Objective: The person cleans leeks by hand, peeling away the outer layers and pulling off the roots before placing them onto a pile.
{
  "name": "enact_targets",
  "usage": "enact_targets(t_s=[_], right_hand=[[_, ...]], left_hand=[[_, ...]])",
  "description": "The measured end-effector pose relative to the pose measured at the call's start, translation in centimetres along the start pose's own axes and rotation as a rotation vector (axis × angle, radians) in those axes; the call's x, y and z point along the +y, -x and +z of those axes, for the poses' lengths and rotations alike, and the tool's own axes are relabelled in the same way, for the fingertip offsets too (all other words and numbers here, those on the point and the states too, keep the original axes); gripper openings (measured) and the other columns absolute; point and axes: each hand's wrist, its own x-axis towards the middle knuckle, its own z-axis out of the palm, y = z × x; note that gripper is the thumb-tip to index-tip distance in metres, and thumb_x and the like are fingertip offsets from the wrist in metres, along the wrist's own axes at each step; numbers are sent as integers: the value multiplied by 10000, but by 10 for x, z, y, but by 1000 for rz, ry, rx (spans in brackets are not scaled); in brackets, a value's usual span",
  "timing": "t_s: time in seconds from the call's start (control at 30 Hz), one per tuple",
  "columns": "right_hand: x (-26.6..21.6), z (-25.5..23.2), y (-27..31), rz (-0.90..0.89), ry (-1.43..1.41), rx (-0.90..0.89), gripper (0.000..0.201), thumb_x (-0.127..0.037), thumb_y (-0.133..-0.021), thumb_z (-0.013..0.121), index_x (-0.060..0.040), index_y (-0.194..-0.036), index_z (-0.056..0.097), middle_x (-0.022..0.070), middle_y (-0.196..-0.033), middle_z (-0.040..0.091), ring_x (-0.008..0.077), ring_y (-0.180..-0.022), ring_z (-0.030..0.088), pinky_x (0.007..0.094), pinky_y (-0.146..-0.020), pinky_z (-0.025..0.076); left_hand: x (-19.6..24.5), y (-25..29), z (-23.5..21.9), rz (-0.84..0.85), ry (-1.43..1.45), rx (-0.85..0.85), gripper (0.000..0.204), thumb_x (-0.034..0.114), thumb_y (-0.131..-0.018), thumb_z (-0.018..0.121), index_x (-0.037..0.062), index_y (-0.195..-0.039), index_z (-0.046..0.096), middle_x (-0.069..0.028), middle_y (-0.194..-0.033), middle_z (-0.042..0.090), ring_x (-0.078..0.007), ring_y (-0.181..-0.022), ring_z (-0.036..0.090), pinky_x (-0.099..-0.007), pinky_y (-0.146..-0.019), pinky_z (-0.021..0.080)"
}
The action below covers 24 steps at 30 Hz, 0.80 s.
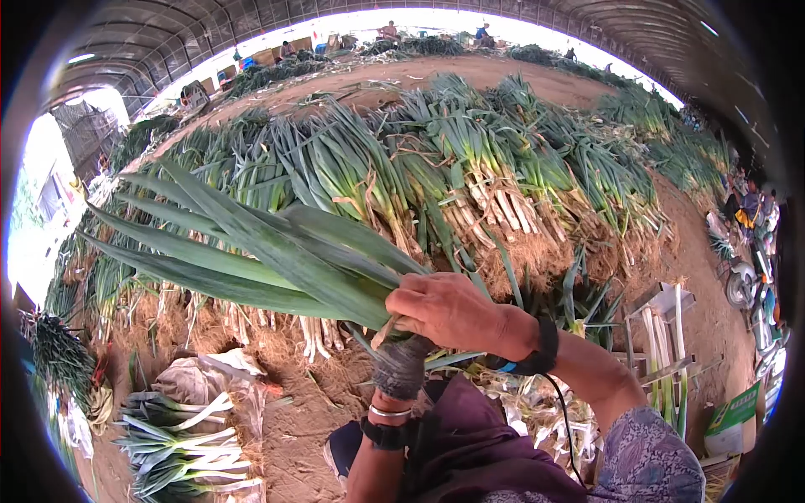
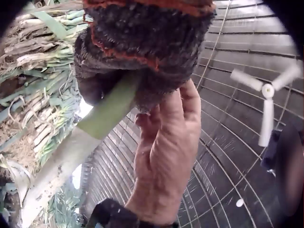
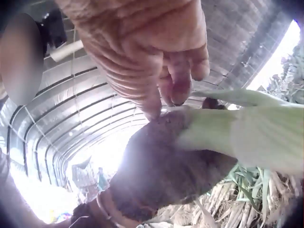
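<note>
My left hand (image 1: 401, 369), in a dark knitted glove, grips a large leek (image 1: 277, 260) around its stalk. Long green leaves fan out to the left in the head view. In the left wrist view the pale shank (image 2: 61, 156) slants down from the gloved fist. My bare right hand (image 1: 453, 312) sits just above the glove, its fingers curled over the base of the leaves. From the right wrist, the fingertips (image 3: 180, 95) reach right to the glove and the leek. Part of the right hand's grip is hidden behind the glove.
Large piles of bundled leeks (image 1: 486, 159) lie ahead on the dirt floor. Several trimmed leeks (image 1: 193, 444) lie at lower left by a sack. A metal rack (image 1: 662, 335) holding leeks and a green box (image 1: 734, 423) stand at right. Other people sit farther back.
</note>
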Motion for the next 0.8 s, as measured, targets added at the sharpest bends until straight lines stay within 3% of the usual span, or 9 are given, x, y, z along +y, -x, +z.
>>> enact_targets(t_s=[0.07,0.17,0.23,0.27,0.37,0.43,0.5,0.63,0.8], right_hand=[[4,6,-7,-91,55,-18,189,-169,-757,655,-82,-877,539,55,-723,500,223,-669,556,348,-569,450],[8,-18,-6,74,-390,12,152,-177,-787,636,-86,-851,533,23,-732,520,181,-647,541,301,-553,434],[14,-59,11,385,-983,370,116,-159,-852,589,-74,-871,514,-5,-744,510,98,-625,524,253,-537,423],[23,-69,21,427,-874,680,99,-168,-867,579,-83,-857,531,-11,-776,528,75,-614,484,210,-543,394],[103,-82,87,459,-1021,904,83,-137,-836,581,-78,-873,537,16,-783,547,136,-664,534,273,-590,442],[135,-64,130,869,171,349,220,-169,-807,613,-66,-987,540,65,-814,573,206,-695,565,343,-645,472],[99,-38,137,934,298,12,413,-217,-791,635,-32,-1131,491,117,-867,588,232,-779,584,370,-703,476],[50,11,106,767,-752,-219,567,-140,-754,669,9,-1234,406,84,-1042,547,165,-950,515,276,-816,443],[25,27,58,562,-1106,-254,488,-163,-745,707,-21,-1150,476,55,-1034,538,143,-934,504,284,-824,421]], left_hand=[[-6,-3,-3,133,-281,29,298,105,-779,652,44,-1057,563,-50,-979,592,-151,-836,580,-288,-694,479],[27,-13,-14,-61,230,144,242,110,-747,685,49,-969,611,-39,-891,608,-150,-777,579,-277,-674,469],[44,-10,-23,-321,511,195,197,83,-728,697,57,-912,632,-27,-844,611,-153,-749,577,-276,-667,465],[48,-9,-27,-451,650,220,177,69,-718,703,60,-884,643,-21,-820,613,-155,-735,576,-276,-663,463],[49,-8,-37,-368,1104,335,444,-37,-709,646,21,-1126,504,-72,-996,573,-214,-884,589,-343,-793,505],[52,-8,-42,-353,1143,376,496,-57,-696,634,32,-1158,478,-79,-1009,565,-235,-931,575,-372,-825,496],[50,-8,-46,-349,1136,363,499,-61,-690,634,35,-1155,480,-79,-1016,562,-242,-948,568,-382,-835,491],[35,-3,-47,-342,1131,343,504,-53,-695,629,39,-1166,475,-84,-1029,558,-251,-961,562,-396,-845,488],[57,-5,-43,-375,1133,266,430,2,-709,653,47,-1108,502,-76,-992,558,-233,-908,574,-359,-790,499]])
